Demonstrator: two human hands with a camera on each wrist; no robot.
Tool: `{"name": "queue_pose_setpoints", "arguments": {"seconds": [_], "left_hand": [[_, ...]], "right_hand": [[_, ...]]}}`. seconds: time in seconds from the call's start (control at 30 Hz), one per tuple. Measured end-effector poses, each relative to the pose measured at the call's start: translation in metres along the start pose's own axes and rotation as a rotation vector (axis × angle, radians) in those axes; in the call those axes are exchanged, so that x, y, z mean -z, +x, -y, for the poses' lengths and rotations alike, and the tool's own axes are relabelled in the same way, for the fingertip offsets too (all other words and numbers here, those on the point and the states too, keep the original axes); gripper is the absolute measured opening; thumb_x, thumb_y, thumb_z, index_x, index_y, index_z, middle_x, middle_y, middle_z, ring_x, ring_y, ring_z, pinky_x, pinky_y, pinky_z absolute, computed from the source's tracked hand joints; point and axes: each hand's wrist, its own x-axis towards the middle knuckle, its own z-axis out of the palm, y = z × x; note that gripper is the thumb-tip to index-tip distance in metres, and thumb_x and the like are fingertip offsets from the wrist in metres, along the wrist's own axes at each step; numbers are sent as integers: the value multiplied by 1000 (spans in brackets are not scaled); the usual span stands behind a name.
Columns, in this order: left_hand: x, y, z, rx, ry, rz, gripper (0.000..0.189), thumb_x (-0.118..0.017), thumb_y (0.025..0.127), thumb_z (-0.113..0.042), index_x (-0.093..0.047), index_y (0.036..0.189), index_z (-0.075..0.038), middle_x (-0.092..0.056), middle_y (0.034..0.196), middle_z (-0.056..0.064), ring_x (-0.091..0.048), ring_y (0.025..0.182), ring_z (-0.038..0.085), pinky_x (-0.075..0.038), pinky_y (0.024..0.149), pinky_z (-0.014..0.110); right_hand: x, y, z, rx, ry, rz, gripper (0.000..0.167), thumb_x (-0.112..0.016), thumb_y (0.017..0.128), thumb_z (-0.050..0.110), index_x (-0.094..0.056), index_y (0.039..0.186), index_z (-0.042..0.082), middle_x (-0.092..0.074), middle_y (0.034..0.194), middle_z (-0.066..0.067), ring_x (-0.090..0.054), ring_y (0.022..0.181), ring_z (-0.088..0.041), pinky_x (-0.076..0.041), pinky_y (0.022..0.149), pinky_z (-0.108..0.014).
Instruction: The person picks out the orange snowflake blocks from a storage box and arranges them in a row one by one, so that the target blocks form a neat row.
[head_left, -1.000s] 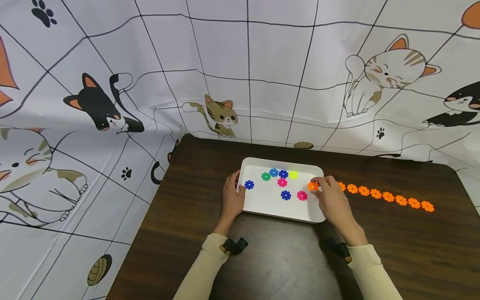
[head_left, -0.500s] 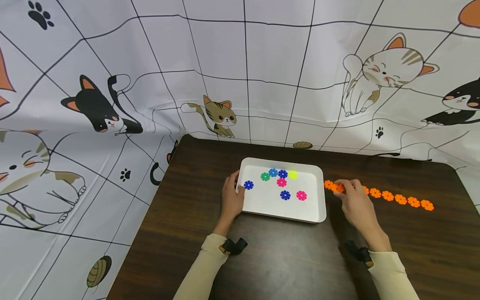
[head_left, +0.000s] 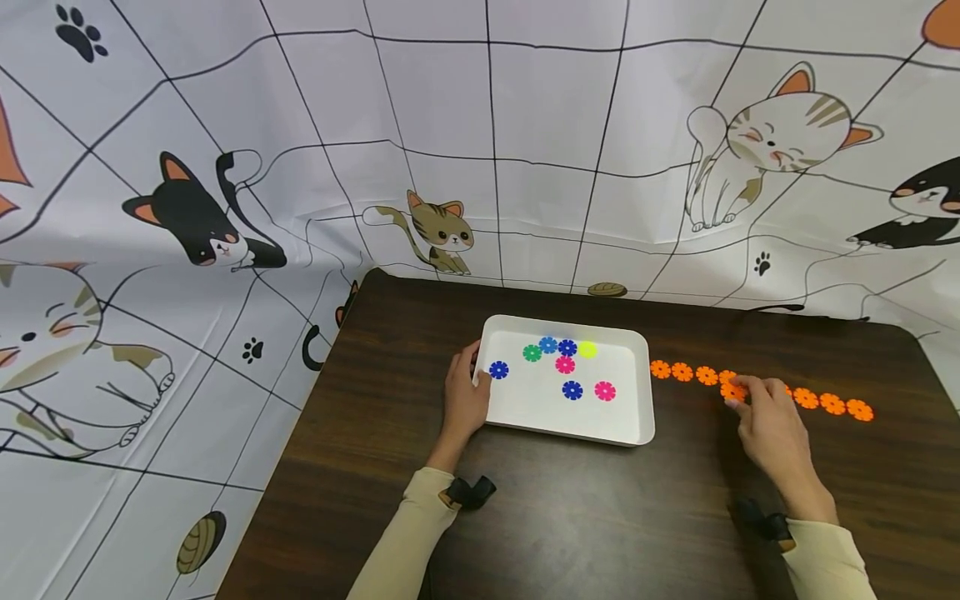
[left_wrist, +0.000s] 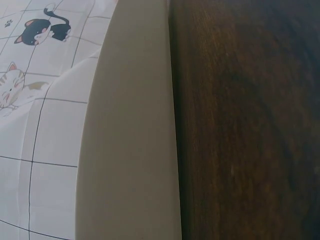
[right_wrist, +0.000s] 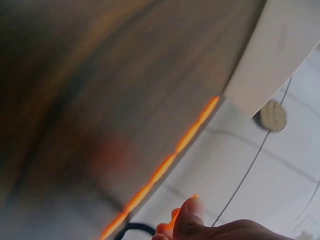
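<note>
My left hand (head_left: 467, 400) grips the left rim of a white tray (head_left: 532, 412), thumb over the edge and fingers along the outside. Inside the tray lie flat, notched flower discs: blue (head_left: 572, 390), pink (head_left: 605, 391), green (head_left: 532, 353), yellow (head_left: 587, 350) and others. To the right, my right hand (head_left: 776, 429) pinches an orange flower disc (head_left: 732, 392) between thumb and fingertips. That disc overlaps a row of orange flower discs (head_left: 682, 372) and hides part of it, as does the hand. In the right wrist view the thumb (right_wrist: 192, 212) presses against the orange disc.
The dark wooden table (head_left: 585, 517) meets a white sheet (head_left: 555, 108) printed with cats at its back and left side. The orange row (head_left: 832, 404) slants from the tray's right edge toward the right. A beige sleeve (left_wrist: 130, 125) fills much of the left wrist view.
My right hand has lifted an orange disc's place away from the tray's right side, moving right along the row with an orange disc pinched. The left hand and tray have stayed put.
</note>
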Motion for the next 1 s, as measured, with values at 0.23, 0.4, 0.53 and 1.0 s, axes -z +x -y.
{"name": "queue_pose_setpoints", "arguments": {"seconds": [0.23, 0.4, 0.53, 1.0], "left_hand": [[-1, 1, 0, 6, 5, 6, 50, -53, 95, -1, -53, 145, -7, -61, 127, 19, -59, 110, 33, -49, 95, 49], [-1, 1, -1, 11, 7, 7, 50, -53, 95, -2, -53, 145, -7, -61, 126, 19, -59, 110, 32, -49, 94, 47], [-1, 1, -1, 17, 4, 7, 50, -53, 96, -2, -53, 145, -8, -61, 127, 19, -59, 110, 32, -49, 94, 47], [0, 0, -2, 18, 17, 10, 49, -53, 96, -3, -53, 145, -7, -61, 127, 19, -58, 109, 31, -48, 95, 47]], "right_hand": [[12, -3, -34, -117, -15, 41, 35, -50, 101, 3, -50, 134, -10, -44, 123, -39, -48, 98, -55, -42, 65, -61], [21, -3, -55, -175, -17, 59, 36, -50, 103, 8, -49, 134, -10, -41, 126, -41, -46, 102, -57, -41, 68, -64], [30, -2, -69, -208, -22, 80, 37, -49, 104, 10, -47, 135, -9, -39, 127, -43, -44, 105, -59, -40, 71, -68], [51, -1, -106, -334, -93, 83, 39, -50, 100, 5, -42, 134, -13, -32, 131, -46, -39, 111, -64, -39, 81, -74]]}}
